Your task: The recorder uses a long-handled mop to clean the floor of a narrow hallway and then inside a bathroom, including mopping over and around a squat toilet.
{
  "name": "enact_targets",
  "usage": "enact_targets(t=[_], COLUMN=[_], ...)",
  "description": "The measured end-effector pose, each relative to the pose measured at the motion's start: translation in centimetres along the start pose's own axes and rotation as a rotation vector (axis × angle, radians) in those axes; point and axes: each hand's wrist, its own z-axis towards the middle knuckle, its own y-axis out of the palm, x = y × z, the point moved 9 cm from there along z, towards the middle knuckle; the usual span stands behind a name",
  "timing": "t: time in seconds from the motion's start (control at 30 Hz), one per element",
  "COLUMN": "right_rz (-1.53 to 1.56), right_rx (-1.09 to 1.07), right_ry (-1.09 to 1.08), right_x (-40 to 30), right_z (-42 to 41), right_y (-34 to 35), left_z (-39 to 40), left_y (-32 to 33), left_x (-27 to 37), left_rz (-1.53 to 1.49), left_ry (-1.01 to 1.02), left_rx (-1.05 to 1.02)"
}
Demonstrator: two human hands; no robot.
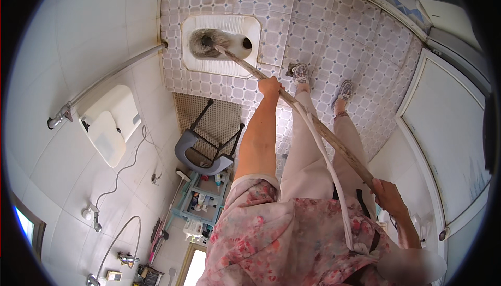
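Note:
My left hand grips the middle of a long wooden pole. Near its upper end, my right hand is closed around the same pole. The pole slants down to the left, its lower end inside a white ceramic squat toilet set in the floor. Around that end the bowl holds a grey, rough-looking mass; I cannot tell whether it is a mop head or staining. The toilet's dark drain hole is beside it. A pale pink strip runs from the pole to my floral top.
A grey-padded commode-style seat frame stands on a mat at left. Behind it is a blue shelf with bottles. A pipe and cistern line the left wall. A white door is at right; a floor drain lies near my foot.

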Motion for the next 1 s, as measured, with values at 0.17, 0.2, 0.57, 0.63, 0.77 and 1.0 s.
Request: enact_targets(t=[0.17,0.2,0.57,0.63,0.77,1.0], right_rz=[-0.08,-0.219,-0.278,-0.33,-0.43,-0.476], right_rx=[0.098,0.23,0.453,0.622,0.664,0.854], right_ry=[-0.129,-0.209,-0.288,-0.565,-0.663,-0.395], right_x=[2.3,3.9,15.7,15.6,18.3,19.0], right_z=[2.0,2.5,1.6,0.5,0.7,-0.2], right_y=[-0.7,-1.6,-6.5,-6.9,-6.5,-7.9], left_z=[-0.3,-0.9,-15.3,-17.8,-20.8,-20.8], left_y=[-0.9,-0.7,0.0,-0.3,-1.0,0.8], left_x=[-1.5,-2.1,-5.5,-5.2,-5.6,-5.5], left_rz=[-0.129,-0.115,-0.481,-0.481,-0.479,-0.282], left_ry=[0.012,0.02,0.015,0.044,0.097,0.105], left_rx=[-0.044,-0.046,-0.157,-0.142,-0.126,-0.14])
